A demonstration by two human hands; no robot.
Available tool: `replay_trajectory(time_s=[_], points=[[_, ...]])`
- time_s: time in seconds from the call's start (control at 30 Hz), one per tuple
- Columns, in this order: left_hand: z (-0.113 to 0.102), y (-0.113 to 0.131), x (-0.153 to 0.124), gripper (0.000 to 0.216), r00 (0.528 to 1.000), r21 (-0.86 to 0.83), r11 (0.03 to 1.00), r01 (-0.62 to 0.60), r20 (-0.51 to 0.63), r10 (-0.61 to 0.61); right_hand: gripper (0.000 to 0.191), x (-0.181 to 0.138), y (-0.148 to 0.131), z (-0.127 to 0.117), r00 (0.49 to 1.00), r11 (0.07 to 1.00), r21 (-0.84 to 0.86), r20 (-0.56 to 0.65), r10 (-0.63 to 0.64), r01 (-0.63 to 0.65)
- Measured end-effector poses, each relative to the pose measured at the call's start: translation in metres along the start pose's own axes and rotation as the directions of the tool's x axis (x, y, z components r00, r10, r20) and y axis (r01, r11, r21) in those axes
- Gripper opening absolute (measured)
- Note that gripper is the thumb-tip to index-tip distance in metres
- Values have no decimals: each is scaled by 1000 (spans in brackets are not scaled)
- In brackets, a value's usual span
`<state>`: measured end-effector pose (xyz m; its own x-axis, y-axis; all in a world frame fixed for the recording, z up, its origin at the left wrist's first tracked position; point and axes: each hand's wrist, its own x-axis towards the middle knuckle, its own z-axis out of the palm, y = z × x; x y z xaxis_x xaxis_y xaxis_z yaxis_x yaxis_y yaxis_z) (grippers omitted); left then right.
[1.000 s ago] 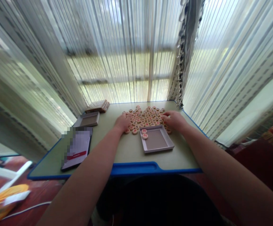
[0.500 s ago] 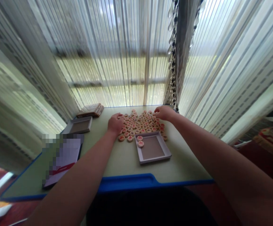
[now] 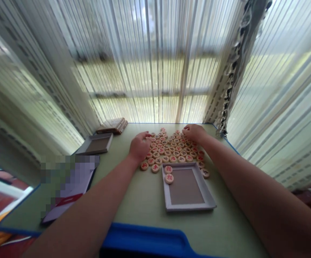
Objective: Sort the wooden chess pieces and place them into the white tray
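Observation:
Several round wooden chess pieces (image 3: 173, 148) with red and black characters lie flat in a cluster on the green table (image 3: 144, 193). My left hand (image 3: 140, 146) rests on the cluster's left edge, fingers curled down onto the pieces. My right hand (image 3: 194, 132) sits at the cluster's far right corner, fingers bent and touching pieces there. Whether either hand grips a piece is hidden. A shallow grey tray (image 3: 186, 187) lies nearer me, with two pieces (image 3: 168, 174) in its far left corner.
A second grey tray (image 3: 97, 144) and a folded wooden board (image 3: 112, 125) lie at the far left. A blurred-out flat item (image 3: 69, 182) sits at the near left. Striped curtains (image 3: 155, 61) hang right behind the table. The table has a blue rim (image 3: 144, 240).
My left hand shifted slightly along the cluster's left side. My right hand moved from the near right of the cluster to its far right corner. The camera has come closer and lower.

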<state>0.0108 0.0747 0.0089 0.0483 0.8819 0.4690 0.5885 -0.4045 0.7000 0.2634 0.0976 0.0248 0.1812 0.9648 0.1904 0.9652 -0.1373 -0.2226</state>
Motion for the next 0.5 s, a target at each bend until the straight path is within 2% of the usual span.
replay_trajectory(time_s=[0.1, 0.23, 0.33, 0.5], points=[[-2, 3, -3, 20, 999, -9, 999, -49, 10, 49, 40, -1, -5, 0, 998, 998, -28, -18, -57, 57], [-4, 6, -3, 16, 999, -77, 997, 31, 11, -31, 36, -2, -8, -5, 987, 990, -78, -104, -126, 118], [-4, 4, -3, 15, 999, -106, 993, 43, 6, -42, 34, -2, -7, -11, 982, 990, -70, -134, -132, 123], [-4, 4, -4, 16, 1000, -94, 995, 16, 8, -15, 50, -1, -6, -7, 982, 984, -52, -74, -176, 172]])
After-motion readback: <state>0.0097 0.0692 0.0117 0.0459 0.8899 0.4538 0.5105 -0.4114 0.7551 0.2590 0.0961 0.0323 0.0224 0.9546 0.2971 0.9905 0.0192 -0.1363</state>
